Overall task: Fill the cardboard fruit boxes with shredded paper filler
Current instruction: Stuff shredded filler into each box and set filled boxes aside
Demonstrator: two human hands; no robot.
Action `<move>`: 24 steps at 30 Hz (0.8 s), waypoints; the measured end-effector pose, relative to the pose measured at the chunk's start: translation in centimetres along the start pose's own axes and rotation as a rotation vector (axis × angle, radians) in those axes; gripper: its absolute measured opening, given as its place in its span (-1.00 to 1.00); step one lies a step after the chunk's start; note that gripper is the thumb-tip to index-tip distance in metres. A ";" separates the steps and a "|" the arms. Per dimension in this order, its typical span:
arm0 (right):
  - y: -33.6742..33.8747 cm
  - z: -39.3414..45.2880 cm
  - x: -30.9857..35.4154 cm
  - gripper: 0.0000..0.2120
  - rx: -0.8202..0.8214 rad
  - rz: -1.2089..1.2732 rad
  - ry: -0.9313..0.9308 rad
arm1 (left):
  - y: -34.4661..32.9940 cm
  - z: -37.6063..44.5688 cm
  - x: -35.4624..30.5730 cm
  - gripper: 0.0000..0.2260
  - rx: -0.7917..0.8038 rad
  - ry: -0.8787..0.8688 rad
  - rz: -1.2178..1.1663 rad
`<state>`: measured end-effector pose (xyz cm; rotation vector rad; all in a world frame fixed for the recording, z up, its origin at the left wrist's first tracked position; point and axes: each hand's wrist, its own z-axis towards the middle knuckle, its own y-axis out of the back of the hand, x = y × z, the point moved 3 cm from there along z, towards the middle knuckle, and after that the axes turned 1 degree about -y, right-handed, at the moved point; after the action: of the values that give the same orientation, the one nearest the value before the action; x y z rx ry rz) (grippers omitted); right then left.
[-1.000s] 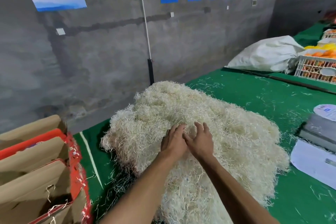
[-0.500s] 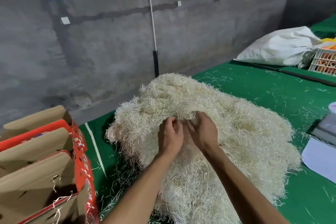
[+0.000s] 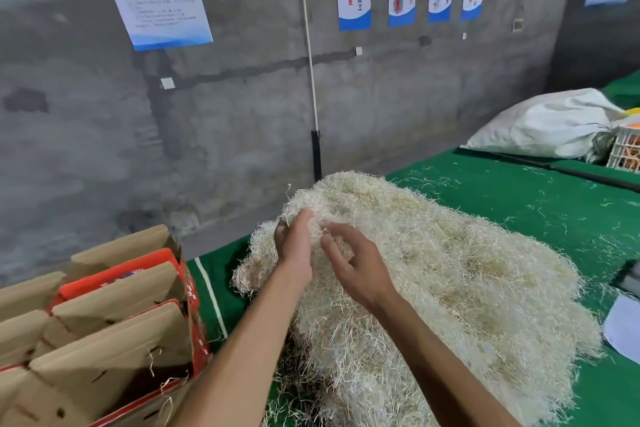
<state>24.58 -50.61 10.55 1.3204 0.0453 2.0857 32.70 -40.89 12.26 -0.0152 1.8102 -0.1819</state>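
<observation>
A big heap of pale shredded paper filler [image 3: 450, 274] lies on the green table [image 3: 540, 204]. My left hand [image 3: 294, 246] grips a tuft of filler at the heap's upper left and lifts it a little. My right hand [image 3: 356, 263] hovers just right of it over the heap, fingers loosely curled, holding nothing that I can make out. Red and brown cardboard fruit boxes [image 3: 114, 322] with raised flaps stand at the lower left; a few filler strands hang on the nearest one.
A grey concrete wall with posters rises behind. A white pole [image 3: 308, 62] leans against it. A white sack [image 3: 543, 125] and a crate of orange fruit [image 3: 627, 152] sit at the far right. White paper [image 3: 623, 329] lies at the right edge.
Both hands dug into the heap, then my left hand pulled a tuft up and leftward. My right hand came off the filler. The view tilted upward.
</observation>
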 end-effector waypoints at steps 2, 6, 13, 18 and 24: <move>-0.4 -0.8 -0.6 -0.67 -0.100 0.050 -0.060 | 1.3 0.0 -0.7 -0.44 -0.002 -0.013 -0.071; -0.8 -1.8 -3.4 -0.45 -0.209 -0.007 -0.311 | 3.4 -0.1 -1.9 -0.70 0.073 -0.056 -0.177; -3.8 -2.6 -6.6 -0.28 0.071 -0.030 -0.455 | 4.9 -0.1 -1.2 -0.61 0.128 0.019 -0.037; -5.4 -2.3 -6.3 -0.57 0.124 -0.016 -0.719 | 4.6 -0.3 1.8 -0.51 0.283 0.169 0.105; -5.0 -1.7 -4.1 -0.47 0.057 0.078 -0.398 | 5.4 0.8 5.2 -0.16 0.180 0.311 -0.123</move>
<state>26.85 -48.43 4.62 1.7728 -0.1215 1.8579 32.64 -36.25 6.31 0.0309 2.0972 -0.4548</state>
